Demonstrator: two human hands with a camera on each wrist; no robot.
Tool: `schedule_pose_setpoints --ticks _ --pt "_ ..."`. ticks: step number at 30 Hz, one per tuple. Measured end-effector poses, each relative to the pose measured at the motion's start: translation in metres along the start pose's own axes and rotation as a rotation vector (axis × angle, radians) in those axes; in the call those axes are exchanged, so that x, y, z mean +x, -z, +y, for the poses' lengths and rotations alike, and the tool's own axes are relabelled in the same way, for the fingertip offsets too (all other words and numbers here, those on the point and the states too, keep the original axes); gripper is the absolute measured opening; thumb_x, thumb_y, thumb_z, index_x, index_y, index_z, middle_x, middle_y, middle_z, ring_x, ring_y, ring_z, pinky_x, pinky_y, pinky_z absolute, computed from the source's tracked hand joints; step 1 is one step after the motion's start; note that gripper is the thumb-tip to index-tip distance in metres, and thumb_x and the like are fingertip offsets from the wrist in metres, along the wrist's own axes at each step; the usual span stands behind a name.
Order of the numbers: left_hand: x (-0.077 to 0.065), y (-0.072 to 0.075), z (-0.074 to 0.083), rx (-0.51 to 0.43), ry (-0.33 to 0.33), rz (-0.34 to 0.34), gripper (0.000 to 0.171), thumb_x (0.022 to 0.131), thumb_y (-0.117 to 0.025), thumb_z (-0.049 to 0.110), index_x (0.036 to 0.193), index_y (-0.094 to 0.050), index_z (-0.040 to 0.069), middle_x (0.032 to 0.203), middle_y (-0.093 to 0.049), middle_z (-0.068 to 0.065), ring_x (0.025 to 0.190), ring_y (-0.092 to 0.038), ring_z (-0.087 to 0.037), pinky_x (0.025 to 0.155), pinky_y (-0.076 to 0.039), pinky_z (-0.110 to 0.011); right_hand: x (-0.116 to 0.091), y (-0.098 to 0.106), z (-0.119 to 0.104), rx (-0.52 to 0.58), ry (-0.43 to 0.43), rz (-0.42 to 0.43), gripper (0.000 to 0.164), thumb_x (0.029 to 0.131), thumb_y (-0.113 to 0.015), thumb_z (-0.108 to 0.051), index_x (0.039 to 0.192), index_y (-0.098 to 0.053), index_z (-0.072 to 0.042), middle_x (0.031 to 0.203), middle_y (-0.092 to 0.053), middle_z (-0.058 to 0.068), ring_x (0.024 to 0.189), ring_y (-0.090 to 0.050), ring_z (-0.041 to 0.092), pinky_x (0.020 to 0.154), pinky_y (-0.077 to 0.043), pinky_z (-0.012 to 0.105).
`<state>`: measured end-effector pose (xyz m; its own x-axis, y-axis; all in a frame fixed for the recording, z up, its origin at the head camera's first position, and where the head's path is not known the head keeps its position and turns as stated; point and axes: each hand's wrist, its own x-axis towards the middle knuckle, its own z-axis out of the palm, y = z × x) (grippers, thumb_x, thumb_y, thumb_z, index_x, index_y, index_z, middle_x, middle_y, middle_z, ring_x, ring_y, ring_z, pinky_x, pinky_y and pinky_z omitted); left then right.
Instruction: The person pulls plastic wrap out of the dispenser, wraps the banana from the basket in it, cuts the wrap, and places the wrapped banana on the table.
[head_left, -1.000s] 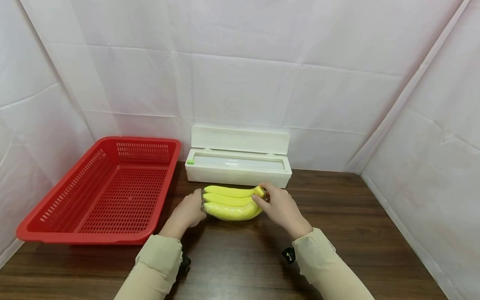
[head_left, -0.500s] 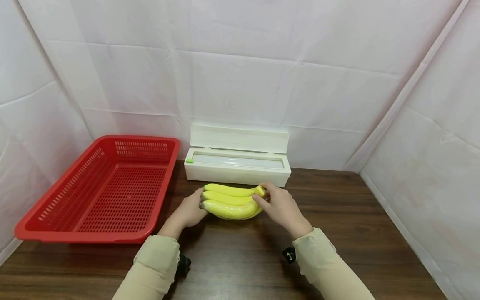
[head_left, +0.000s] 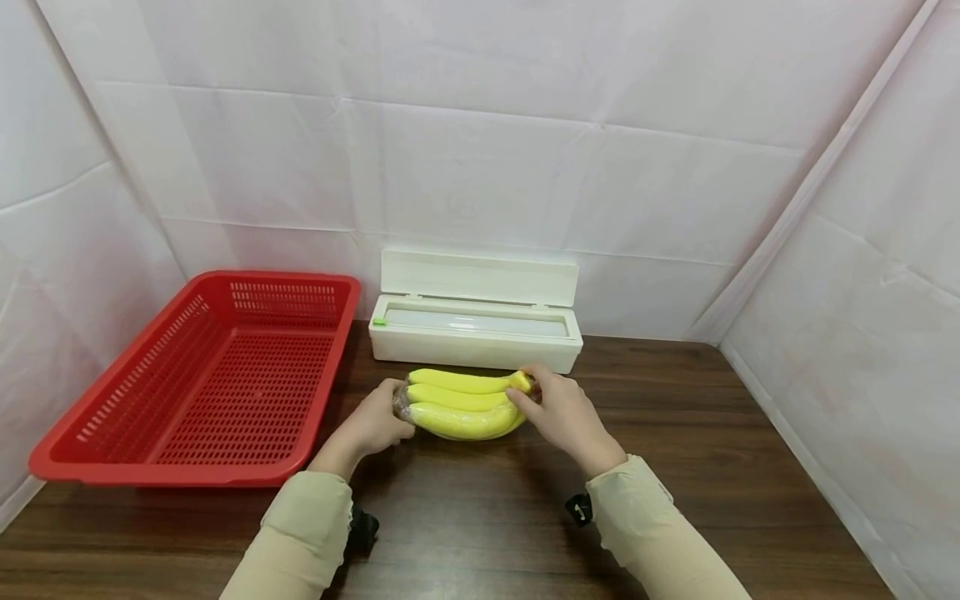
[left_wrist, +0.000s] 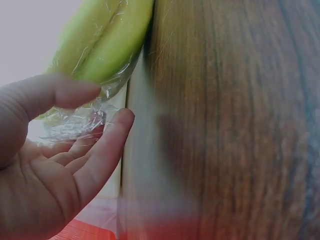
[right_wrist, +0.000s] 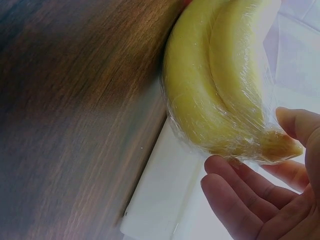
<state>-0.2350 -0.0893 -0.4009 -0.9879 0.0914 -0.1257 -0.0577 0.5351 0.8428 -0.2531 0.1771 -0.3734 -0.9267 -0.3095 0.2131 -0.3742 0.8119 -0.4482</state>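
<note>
A bunch of yellow bananas [head_left: 461, 404], wrapped in clear cling film, lies crosswise between my hands above the dark table. Its tips point left and its stem [right_wrist: 281, 145] points right. My left hand [head_left: 372, 421] is at the tips, thumb and fingers apart around the loose, bunched film [left_wrist: 75, 125]. That thumb is blurred in the left wrist view. At the other end, my right hand [head_left: 566, 412] holds the wrapped stem, with the thumb on one side and fingers on the other. The farthest right fingers are partly hidden behind the stem.
Behind the bananas stands a long white cling film dispenser [head_left: 474, 350], its lid [head_left: 480, 277] raised and a green slider [head_left: 379, 322] at its left end. A red slotted basket [head_left: 187, 475] sits to the left. White cloth walls [head_left: 480, 167] enclose the table [head_left: 712, 442].
My left hand has drawn slightly left from the banana tips, so more crumpled film shows there. The right hand and the bananas have hardly moved.
</note>
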Motion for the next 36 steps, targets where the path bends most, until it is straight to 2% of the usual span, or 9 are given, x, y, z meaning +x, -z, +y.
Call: schedule_pose_setpoints --ticks 2,7,11,17,20,26,31,36 --pt "-0.0002 0.0003 -0.0002 -0.021 0.006 0.006 0.062 0.075 -0.060 -0.006 0.133 -0.038 -0.005 0.110 -0.055 -0.022 0.067 -0.055 -0.021 0.057 -0.048 -0.029 -0.0002 -0.0001 0.0004 0.003 0.000 0.001 0.041 0.092 -0.059 -0.036 0.125 -0.055 -0.011 0.099 -0.067 0.005 0.085 -0.065 0.017 0.067 -0.051 0.031" --pt "-0.0015 0.0004 0.0002 -0.066 0.012 0.018 0.049 0.079 -0.055 -0.006 0.126 -0.042 -0.003 0.102 -0.056 -0.020 0.070 -0.059 -0.022 0.058 -0.052 -0.031 -0.0004 0.0002 0.0013 0.001 0.003 -0.001 0.040 0.092 -0.059 -0.035 0.124 -0.056 -0.011 0.097 -0.067 0.005 0.083 -0.064 0.016 0.066 -0.050 0.031" --pt "-0.0011 -0.0003 0.0003 -0.117 0.009 0.024 0.045 0.083 -0.054 -0.005 0.127 -0.044 -0.001 0.100 -0.057 -0.020 0.073 -0.062 -0.024 0.058 -0.055 -0.034 0.0000 0.0006 0.0018 0.000 0.008 0.000 0.040 0.093 -0.058 -0.035 0.124 -0.056 -0.010 0.096 -0.067 0.006 0.084 -0.064 0.017 0.067 -0.050 0.031" --pt "0.0006 -0.0018 -0.0016 -0.130 -0.025 0.088 0.045 0.088 -0.056 -0.001 0.132 -0.049 0.001 0.101 -0.063 -0.019 0.072 -0.064 -0.020 0.059 -0.055 -0.032 0.0006 0.0010 0.0027 0.004 0.014 -0.008 0.042 0.093 -0.058 -0.034 0.126 -0.054 -0.009 0.098 -0.068 0.007 0.087 -0.065 0.020 0.069 -0.051 0.033" --pt "0.0011 -0.0025 -0.0023 -0.134 -0.025 0.121 0.044 0.088 -0.057 -0.001 0.131 -0.049 0.000 0.100 -0.065 -0.020 0.070 -0.064 -0.019 0.057 -0.055 -0.032 0.0006 0.0008 0.0034 0.004 0.018 -0.013 0.043 0.093 -0.058 -0.034 0.128 -0.053 -0.008 0.099 -0.068 0.008 0.089 -0.065 0.020 0.070 -0.052 0.034" --pt "0.0018 -0.0033 -0.0011 -0.145 -0.009 0.165 0.031 0.087 -0.059 -0.002 0.116 -0.050 0.001 0.095 -0.065 -0.020 0.066 -0.064 -0.019 0.053 -0.052 -0.030 0.0008 0.0005 0.0044 -0.001 0.032 -0.017 0.044 0.094 -0.058 -0.033 0.128 -0.052 -0.007 0.100 -0.068 0.009 0.089 -0.065 0.021 0.070 -0.052 0.035" --pt "0.0037 -0.0051 -0.0009 -0.147 -0.012 0.197 0.024 0.086 -0.059 -0.002 0.110 -0.055 -0.001 0.093 -0.066 -0.019 0.065 -0.064 -0.017 0.052 -0.052 -0.029 0.0015 0.0002 0.0047 -0.003 0.035 -0.024 0.044 0.094 -0.057 -0.033 0.129 -0.052 -0.007 0.099 -0.067 0.009 0.086 -0.065 0.019 0.069 -0.051 0.033" --pt "0.0073 -0.0089 -0.0026 -0.144 -0.024 0.258 0.019 0.084 -0.061 -0.003 0.103 -0.060 -0.003 0.088 -0.066 -0.017 0.060 -0.061 -0.015 0.051 -0.052 -0.028 0.0020 -0.0006 0.0050 -0.004 0.040 -0.030 0.045 0.094 -0.057 -0.033 0.129 -0.051 -0.007 0.099 -0.067 0.009 0.085 -0.064 0.018 0.068 -0.051 0.032"
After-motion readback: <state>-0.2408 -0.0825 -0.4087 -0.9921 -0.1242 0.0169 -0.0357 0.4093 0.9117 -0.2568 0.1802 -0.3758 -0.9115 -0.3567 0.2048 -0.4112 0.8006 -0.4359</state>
